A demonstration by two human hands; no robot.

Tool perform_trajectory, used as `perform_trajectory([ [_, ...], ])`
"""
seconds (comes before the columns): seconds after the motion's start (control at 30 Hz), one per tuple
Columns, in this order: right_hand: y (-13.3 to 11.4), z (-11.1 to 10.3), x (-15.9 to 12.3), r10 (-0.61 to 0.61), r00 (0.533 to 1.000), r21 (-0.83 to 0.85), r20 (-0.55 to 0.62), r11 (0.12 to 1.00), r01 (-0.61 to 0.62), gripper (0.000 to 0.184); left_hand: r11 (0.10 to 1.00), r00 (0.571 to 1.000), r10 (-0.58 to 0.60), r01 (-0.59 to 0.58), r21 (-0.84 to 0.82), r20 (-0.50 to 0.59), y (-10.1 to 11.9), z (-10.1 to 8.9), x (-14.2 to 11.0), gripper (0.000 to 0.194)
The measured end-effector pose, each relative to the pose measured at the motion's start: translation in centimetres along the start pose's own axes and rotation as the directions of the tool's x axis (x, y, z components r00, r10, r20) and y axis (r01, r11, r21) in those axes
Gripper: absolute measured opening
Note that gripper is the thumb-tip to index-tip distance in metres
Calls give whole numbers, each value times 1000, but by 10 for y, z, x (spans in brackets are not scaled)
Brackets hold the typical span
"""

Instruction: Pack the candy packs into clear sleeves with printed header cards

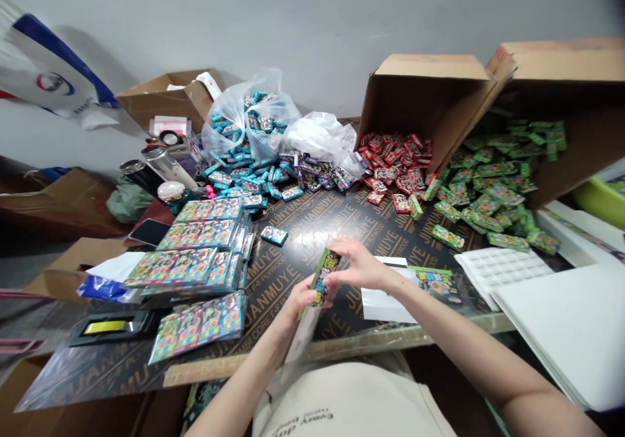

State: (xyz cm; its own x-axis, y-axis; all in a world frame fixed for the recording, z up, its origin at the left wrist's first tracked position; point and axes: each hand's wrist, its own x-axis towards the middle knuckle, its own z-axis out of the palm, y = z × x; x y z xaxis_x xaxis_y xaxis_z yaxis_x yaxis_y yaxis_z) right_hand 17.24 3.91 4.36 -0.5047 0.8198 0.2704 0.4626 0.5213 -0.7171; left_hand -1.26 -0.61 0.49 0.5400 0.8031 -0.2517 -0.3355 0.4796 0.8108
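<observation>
In front of my body, both hands are on a green-and-black printed carton [324, 274] with colourful lettering. My left hand [301, 297] grips its lower end. My right hand [359, 264] is closed at its upper right side, with thumb and fingers against the print. A pale strip [301, 334] hangs below the carton towards my lap; whether it is part of the carton I cannot tell. To the right, under my forearm, lies a flat white card [385, 303] beside a green printed panel [434, 281]. A single blue packet [274, 235] lies left of my hands.
Stacks of printed packs [195, 245] stand at left beside a tape dispenser [112, 326]. Behind are heaps of blue packets [244, 176], purple packets [317, 171], red packets [398, 163] and green packets [488, 196]. Cardboard boxes [430, 92] and white sheets [566, 333] are at right.
</observation>
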Motion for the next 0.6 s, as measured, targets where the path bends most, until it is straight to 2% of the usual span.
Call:
perform_trajectory([
  [0.07,1,-3,-4,-7,994,19,107,1000,5,32,995,999,33,-35,88,24,6,2,-2,53],
  [0.2,7,-4,-7,60,981,147,186,985,-88,56,991,1000,25,-25,128,2,10,10,-4,42],
  [0.27,13,2,-7,110,988,247,109,960,-134,54,995,999,18,-13,95,-49,10,11,-3,39],
  [0.3,16,7,-8,149,989,279,25,948,-150,52,997,997,17,-11,81,-79,9,10,-2,39],
  [0.33,18,13,-9,202,976,304,-84,938,-168,54,998,993,18,-10,69,-114,8,10,-1,39],
  [0.37,20,19,-10,270,943,338,-195,921,-194,58,998,989,18,-8,66,-149,8,8,-1,39],
  [0.4,21,25,-12,355,895,399,-270,887,-231,63,998,984,14,-1,69,-180,8,7,0,39],
  [0.43,21,32,-13,447,851,492,-278,826,-273,69,997,980,10,5,78,-200,7,5,0,39],
  [0.47,21,37,-15,526,821,600,-220,737,-311,70,995,978,8,13,96,-208,7,3,0,38],
  [0.53,18,46,-18,566,824,757,-19,546,-358,59,984,979,16,21,175,-204,6,0,0,36],
  [0.6,15,50,-18,508,858,820,83,454,-348,43,952,978,53,12,305,-202,6,-3,1,33],
])
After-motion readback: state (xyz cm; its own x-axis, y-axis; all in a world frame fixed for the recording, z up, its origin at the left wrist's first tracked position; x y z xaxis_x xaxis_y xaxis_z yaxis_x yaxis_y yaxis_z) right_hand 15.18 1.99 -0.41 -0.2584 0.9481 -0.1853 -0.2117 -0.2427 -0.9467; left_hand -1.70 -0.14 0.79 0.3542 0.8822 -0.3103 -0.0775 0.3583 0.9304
